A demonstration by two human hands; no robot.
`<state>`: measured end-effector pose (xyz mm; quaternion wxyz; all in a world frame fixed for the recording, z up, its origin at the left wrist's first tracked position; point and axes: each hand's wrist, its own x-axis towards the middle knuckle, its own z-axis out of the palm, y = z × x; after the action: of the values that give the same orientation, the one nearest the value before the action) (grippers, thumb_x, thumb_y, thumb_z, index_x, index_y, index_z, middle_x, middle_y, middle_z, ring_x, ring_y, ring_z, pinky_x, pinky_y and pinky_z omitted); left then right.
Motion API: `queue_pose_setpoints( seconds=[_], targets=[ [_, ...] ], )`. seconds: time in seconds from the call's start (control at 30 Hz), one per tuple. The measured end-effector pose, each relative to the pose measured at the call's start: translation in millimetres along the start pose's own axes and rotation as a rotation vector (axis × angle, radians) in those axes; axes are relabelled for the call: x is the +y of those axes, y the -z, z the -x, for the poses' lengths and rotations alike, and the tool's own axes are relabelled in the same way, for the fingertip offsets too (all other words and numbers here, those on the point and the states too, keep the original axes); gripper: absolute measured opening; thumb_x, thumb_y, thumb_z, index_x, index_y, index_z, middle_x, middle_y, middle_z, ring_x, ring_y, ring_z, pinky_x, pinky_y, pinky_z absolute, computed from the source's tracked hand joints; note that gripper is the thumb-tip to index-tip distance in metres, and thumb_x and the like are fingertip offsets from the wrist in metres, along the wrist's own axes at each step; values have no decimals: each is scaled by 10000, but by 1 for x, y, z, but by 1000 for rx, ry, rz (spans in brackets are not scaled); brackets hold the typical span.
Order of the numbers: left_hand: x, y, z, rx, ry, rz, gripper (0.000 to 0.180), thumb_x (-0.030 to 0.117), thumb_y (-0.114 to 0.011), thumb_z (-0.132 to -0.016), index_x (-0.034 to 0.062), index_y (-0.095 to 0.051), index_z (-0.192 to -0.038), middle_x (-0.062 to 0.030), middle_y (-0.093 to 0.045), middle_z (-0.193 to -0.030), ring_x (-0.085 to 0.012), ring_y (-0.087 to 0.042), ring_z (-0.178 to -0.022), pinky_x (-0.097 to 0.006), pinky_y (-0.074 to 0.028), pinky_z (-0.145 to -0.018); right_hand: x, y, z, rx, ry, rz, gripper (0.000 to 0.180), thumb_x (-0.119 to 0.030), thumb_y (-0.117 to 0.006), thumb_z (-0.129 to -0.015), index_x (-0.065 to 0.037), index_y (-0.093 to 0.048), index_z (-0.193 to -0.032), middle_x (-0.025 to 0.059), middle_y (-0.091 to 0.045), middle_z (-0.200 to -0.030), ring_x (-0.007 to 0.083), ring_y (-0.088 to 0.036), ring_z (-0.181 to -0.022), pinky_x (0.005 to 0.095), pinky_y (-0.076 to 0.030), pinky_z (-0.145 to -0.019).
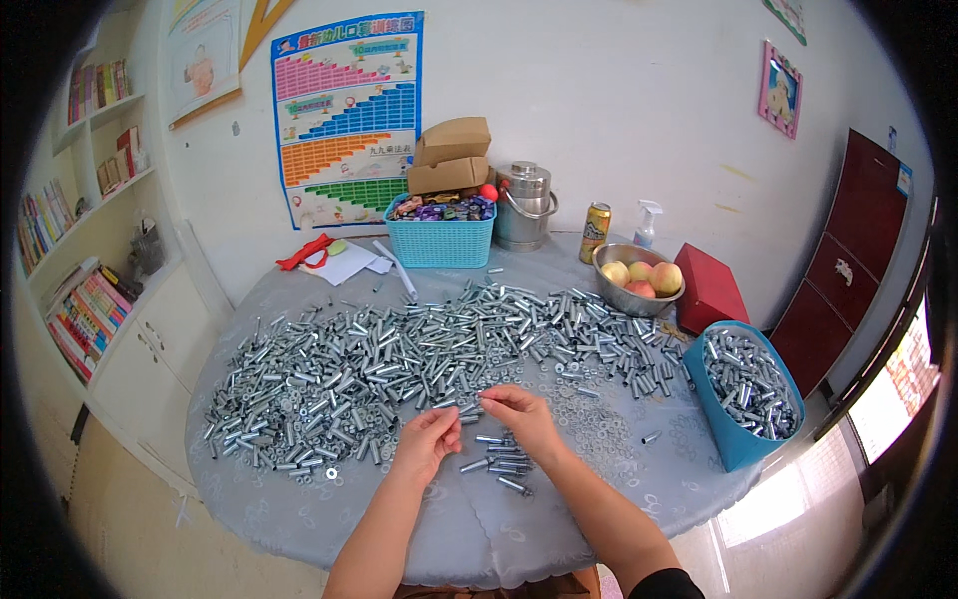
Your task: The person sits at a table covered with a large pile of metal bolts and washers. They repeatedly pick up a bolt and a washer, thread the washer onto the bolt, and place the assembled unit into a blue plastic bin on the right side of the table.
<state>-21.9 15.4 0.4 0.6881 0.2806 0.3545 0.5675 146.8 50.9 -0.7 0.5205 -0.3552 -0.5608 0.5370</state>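
Over the near middle of the table, my left hand (429,439) is closed in a pinch, with a small silver metal piece (445,404) at its fingertips. Close by on the right, my right hand (526,416) also pinches with thumb and forefinger; whatever it holds is too small to make out. A wide heap of silver metal sleeves (339,349) spreads beyond both hands. Between my forearms lies a small group of metal sleeves with bolt-like ends (507,461). Flat metal washers (584,424) are scattered to the right of my right hand.
A blue bin (725,439) full of metal sleeves stands at the table's right edge. Behind the heap are a turquoise basket (439,245), a steel canister (523,215), a drink can (596,233), a spray bottle (647,225), a metal bowl (639,301) of fruit and a red box (711,290).
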Motion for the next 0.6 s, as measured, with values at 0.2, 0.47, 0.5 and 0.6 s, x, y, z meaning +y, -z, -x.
queue_pose_setpoints(
  seconds=[0.2,0.47,0.5,0.6],
  targets=[
    [-1,3,-3,-29,65,98,122,150,-603,-838,40,-566,-803,-26,-552,-705,-89,-477,-549,-247,-420,-513,-3,0,2,-46,-120,-102,206,-127,-599,-837,-38,-628,-1021,-2,-614,-910,59,-537,-837,208,-423,-767],
    [-3,8,-6,-58,111,147,122,154,-606,-837,41,-574,-804,-35,-567,-713,-90,-484,-539,-241,-424,-508,0,2,1,-75,-55,-135,209,-109,-595,-834,-31,-623,-1025,19,-621,-896,96,-561,-837,230,-446,-750],
    [-2,9,-5,-55,118,148,124,155,-607,-836,40,-575,-805,-34,-568,-712,-90,-485,-537,-242,-426,-509,0,2,1,-67,42,22,197,-108,-596,-833,-31,-629,-1012,29,-623,-897,103,-565,-834,234,-446,-747],
    [-2,10,-5,-49,122,131,131,159,-611,-834,36,-577,-804,-32,-570,-710,-89,-486,-532,-245,-433,-509,0,2,2,-39,260,389,169,-106,-600,-829,-31,-641,-975,54,-629,-893,124,-576,-826,245,-447,-739]
  ],
)
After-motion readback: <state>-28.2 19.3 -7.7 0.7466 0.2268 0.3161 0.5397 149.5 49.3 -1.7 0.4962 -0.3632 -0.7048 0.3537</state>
